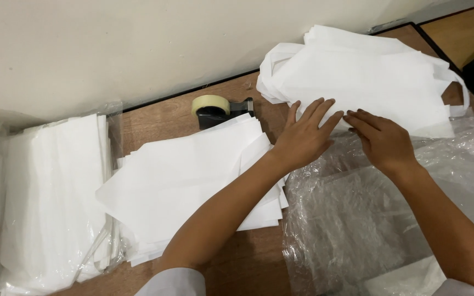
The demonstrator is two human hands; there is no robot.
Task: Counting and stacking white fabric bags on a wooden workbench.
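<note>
Both my hands flat — left hand (303, 137) and right hand (379, 140) spread, fingers pressing the far white bag stack's (357, 77) near edge, steadying it on the tabletop (165, 118).

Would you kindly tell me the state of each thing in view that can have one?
left hand: open, fingers spread flat on the bag pile.
right hand: open, fingertips at the pile's near edge.
pile of white bags: stacked loosely, handles sticking out.
white sheets: fanned, untidy stack lying flat.
wrapped white stack: inside clear plastic, at left.
tape dispenser: upright, roll loaded.
clear plastic film: crumpled, spread on the table.
</note>
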